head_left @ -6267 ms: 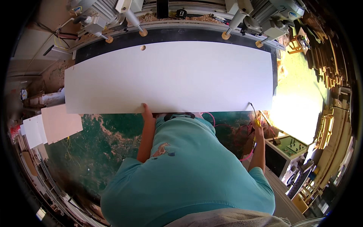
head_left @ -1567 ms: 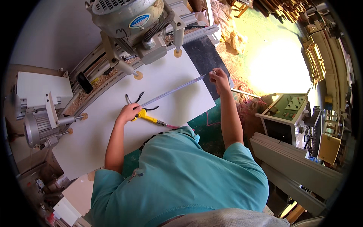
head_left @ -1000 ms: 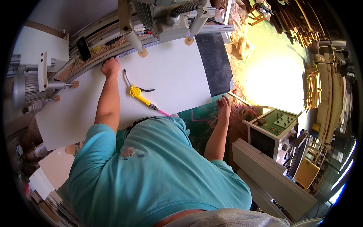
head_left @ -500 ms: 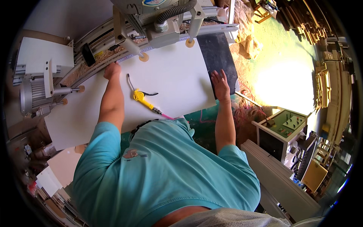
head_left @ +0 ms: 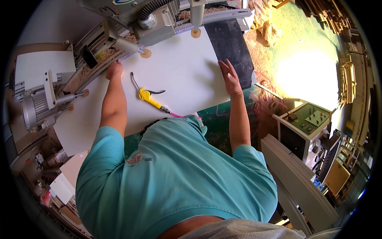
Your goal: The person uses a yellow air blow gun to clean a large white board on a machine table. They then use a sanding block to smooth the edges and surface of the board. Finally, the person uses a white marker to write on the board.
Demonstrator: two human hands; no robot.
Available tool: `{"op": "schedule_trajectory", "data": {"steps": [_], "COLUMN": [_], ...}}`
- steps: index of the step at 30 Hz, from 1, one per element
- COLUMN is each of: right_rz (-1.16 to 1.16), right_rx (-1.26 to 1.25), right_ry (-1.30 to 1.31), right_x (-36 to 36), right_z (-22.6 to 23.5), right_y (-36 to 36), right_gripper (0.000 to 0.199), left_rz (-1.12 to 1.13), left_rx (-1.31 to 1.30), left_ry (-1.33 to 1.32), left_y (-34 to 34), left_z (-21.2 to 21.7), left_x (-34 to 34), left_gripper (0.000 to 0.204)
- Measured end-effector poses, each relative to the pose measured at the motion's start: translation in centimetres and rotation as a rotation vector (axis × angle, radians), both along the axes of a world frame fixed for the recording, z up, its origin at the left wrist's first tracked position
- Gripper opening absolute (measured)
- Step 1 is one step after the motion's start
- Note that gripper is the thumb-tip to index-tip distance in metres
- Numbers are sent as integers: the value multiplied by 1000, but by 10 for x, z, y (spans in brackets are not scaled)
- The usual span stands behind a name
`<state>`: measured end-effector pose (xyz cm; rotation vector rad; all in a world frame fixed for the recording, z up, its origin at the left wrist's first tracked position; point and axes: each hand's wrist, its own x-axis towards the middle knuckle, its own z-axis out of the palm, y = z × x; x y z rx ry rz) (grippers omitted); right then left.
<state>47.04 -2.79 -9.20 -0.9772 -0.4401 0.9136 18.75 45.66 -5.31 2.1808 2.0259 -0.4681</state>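
Observation:
A large white panel (head_left: 175,79) lies flat in front of me. At its far edge, beside the ruler strip (head_left: 130,55), my left hand (head_left: 114,70) is closed, its fingers bent and partly hidden; what they hold, if anything, I cannot make out. My right hand (head_left: 230,79) is open at the panel's right edge, fingers stretched out and the palm turned toward that edge. Between my arms a yellow air blow gun (head_left: 149,97) with a bent nozzle and black lever rests on the panel, its pink hose (head_left: 178,115) leading toward my body.
Above the panel's far side stands a grey machine head (head_left: 155,32) with a ribbed hose and round-footed clamps (head_left: 195,32). A motor (head_left: 38,105) sits at the left. Black sheeting (head_left: 230,40) lies beyond the right edge. A control box (head_left: 304,123) and stacked white boards (head_left: 292,171) stand to the right.
The view has shifted slightly. My right hand has come in against the panel's right edge, its fingers closer together. My left hand stays at the far edge, and the blow gun has not visibly moved on the panel.

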Motion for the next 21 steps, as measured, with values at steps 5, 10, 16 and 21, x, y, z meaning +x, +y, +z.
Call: {"op": "schedule_trajectory", "data": {"steps": [5, 10, 16, 21], "right_rz": [-96, 10, -30, -99], "right_rx": [268, 93, 224, 329], "right_ry": [356, 118, 287, 491], "right_x": [45, 3, 22, 2], "right_z": [-7, -9, -13, -6], "right_y": [-33, -6, -30, -13], "right_gripper": [77, 83, 76, 75], "left_rz": [12, -22, -5, -16], "left_rx": [-30, -6, -57, -11], "left_ry": [-14, -31, -41, -43], "left_y": [9, 4, 6, 6], "left_z": [-6, -8, -6, -9], "left_x": [-8, -13, -13, -9], "left_gripper": [45, 46, 46, 46]}}
